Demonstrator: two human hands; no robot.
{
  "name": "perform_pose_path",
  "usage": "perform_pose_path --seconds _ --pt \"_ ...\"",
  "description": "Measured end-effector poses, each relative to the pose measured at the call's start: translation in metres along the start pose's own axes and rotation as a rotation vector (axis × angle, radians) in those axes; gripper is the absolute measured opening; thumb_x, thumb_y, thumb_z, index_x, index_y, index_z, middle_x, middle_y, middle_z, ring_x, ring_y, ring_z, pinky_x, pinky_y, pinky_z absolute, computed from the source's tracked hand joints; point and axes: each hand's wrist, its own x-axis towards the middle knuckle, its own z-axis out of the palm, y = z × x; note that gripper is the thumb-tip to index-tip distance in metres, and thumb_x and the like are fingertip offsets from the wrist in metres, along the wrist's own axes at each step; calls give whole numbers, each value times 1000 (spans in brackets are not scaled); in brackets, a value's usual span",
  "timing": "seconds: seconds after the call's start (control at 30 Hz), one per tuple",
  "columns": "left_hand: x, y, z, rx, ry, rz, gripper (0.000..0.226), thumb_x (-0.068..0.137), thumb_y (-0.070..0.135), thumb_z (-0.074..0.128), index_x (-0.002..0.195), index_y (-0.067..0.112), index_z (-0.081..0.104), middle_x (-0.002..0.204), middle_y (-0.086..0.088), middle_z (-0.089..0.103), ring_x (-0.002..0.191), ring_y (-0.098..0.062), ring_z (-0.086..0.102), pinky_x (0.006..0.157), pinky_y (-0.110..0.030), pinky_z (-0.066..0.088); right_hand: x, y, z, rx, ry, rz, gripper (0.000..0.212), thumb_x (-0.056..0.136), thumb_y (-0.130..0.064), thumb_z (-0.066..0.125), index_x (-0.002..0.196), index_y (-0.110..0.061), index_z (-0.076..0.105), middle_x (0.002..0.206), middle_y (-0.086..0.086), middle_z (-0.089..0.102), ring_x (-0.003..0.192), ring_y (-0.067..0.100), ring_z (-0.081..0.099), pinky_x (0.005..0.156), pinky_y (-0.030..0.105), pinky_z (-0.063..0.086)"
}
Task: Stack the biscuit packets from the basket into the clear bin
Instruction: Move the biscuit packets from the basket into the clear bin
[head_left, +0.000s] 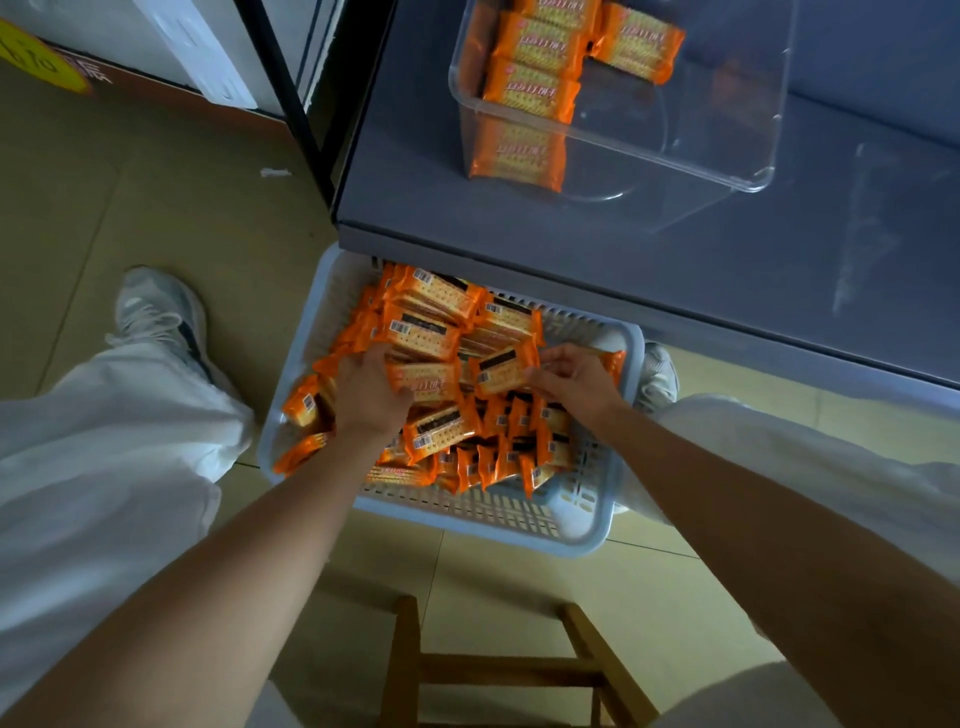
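biscuit packets (431, 332) in basket (587, 530); left hand (371, 389), right hand (571, 379) gripping

orange packets (426, 332), pale blue basket (597, 525), grey tabletop (675, 249)

Arms outstretched downward, left grip (371, 395) and right grip (571, 382) curled.

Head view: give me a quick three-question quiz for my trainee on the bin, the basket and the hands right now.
1. True or false: the clear bin already holds some biscuit packets.
2. Where does the basket stand? A on the floor, partly under the grey table; B on that table's top; C inside the bin.
3. Fill in: the left hand and the right hand each hold a ____ in the basket.
Key: 1 true; 2 A; 3 biscuit packet.
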Motion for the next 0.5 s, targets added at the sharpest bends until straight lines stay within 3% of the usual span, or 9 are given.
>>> perform_pose_path --seconds 0.07,0.1,0.17,0.23,0.3,0.37,0.5 --pt "-4 5 -3 3 51 70 45 88 17 65 131 20 52 133 -14 46 120 -31 49 102 -40 42 -2 -8 8 -32 -31 -36 37 77 -32 78 105 -15 60 101 10 68 94 25 67 89 48 54" --pt "-5 10 -4 -74 -7 76 35 90 21 63 125 21 57 128 -10 53 116 -27 53 99 -40 45 -4 -11 13 -38 -45 -47 34 77 -30 78 103 -16 60 102 10 68 95 25 66 89 46 54" --pt "-13 25 -6 -349 -267 -8 28 95 31 56 120 20 60 122 -3 62 109 -20 60 98 -38 47 -8 -19 23 -48 -92 -60 30 77 -28 78 99 -18 60 102 8 68 93 23 66 85 43 56" --pt "-18 38 -5 -569 -455 -121 35 95 38 54 124 19 58 120 -5 65 104 -19 64 98 -38 49 -13 -26 33 -73 -168 -80 30 79 -25 77 101 -15 60 97 6 68 82 19 66 73 37 56" --pt "-18 43 0 -657 -413 -182 38 92 39 60 122 16 58 114 -10 67 99 -22 67 95 -39 52 -20 -31 40 -64 -248 -102 31 81 -16 75 107 -9 59 98 5 66 78 15 63 68 30 53" --pt "-16 39 4 -653 -317 -212 38 87 36 68 116 15 60 112 -10 66 99 -25 66 92 -42 54 -24 -32 42 -36 -318 -104 28 84 -8 70 111 -6 61 101 5 67 84 14 65 75 27 54" --pt "-10 25 -1 -510 -226 -154 15 89 20 67 103 16 63 103 -9 66 91 -25 66 85 -44 56 -23 -29 41 -14 -308 -125 18 88 -7 65 104 -16 65 105 -1 67 100 16 64 87 32 54"
